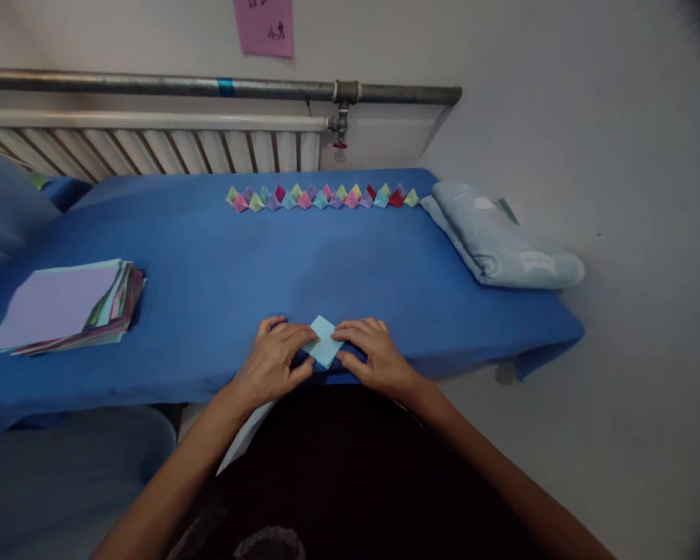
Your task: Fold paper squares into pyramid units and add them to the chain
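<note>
A small light-blue square of folded paper (324,341) lies corner-up at the front edge of the blue-covered surface. My left hand (275,356) grips its left corner, the fingertips on top and the thumb at the lower edge. From the other side my right hand (379,356) pinches the right corner between fingers and thumb. Along the back stands a double row of folded paper pieces (320,199) in pink, green, purple, blue and red. Which fold the paper is in cannot be made out fully, since the fingers cover its side corners.
A stack of coloured paper sheets (58,305) lies at the left. On the right rests a folded grey-blue blanket (502,237) against the wall. Behind the blue cloth (210,257) are a white radiator (180,152) and a metal pipe (152,83) with a valve.
</note>
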Demonstrator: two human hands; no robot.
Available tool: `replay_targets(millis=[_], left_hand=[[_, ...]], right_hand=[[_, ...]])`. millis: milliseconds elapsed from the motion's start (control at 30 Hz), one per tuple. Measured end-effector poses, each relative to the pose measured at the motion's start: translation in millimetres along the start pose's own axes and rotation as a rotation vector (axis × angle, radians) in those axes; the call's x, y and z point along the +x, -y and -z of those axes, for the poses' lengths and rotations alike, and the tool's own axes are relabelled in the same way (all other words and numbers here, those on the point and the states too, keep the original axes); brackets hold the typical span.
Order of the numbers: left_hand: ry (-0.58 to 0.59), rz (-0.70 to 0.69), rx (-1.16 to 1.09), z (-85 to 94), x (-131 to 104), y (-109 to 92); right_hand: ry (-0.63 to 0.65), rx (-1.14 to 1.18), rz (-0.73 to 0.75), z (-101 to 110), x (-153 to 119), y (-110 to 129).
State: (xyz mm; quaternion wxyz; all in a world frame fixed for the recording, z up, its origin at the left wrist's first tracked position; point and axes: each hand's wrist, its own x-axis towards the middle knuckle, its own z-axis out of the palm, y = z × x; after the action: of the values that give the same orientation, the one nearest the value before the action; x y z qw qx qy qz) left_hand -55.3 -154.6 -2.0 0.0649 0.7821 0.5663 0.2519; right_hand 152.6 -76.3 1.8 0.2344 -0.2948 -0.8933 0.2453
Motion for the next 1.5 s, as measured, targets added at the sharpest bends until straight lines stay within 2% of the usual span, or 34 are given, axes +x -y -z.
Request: replay_targets(millis=[667,967,1300,1500], left_hand=[[-0.065,0.032,-0.027,-3.3,2.3,-3.4],[-0.151,0.018,0.008,-9.4,0.2,2.1],[-0.194,0.136,0.033,-12.2,0.1,5.2],[-0.179,0.23,0.009,-13.5,2.1,3.9]], right_hand=[[-0.004,-0.068,-0.014,-5.2,2.6,1.6],[-0.081,-0.086,-0.071,-11.6,4.3,-2.9],[-0.126,-0.034,-0.13,-12.9,7.0,-6.0],[-0.166,-0.039,-0.152,-15.3,10.8,-7.7]])
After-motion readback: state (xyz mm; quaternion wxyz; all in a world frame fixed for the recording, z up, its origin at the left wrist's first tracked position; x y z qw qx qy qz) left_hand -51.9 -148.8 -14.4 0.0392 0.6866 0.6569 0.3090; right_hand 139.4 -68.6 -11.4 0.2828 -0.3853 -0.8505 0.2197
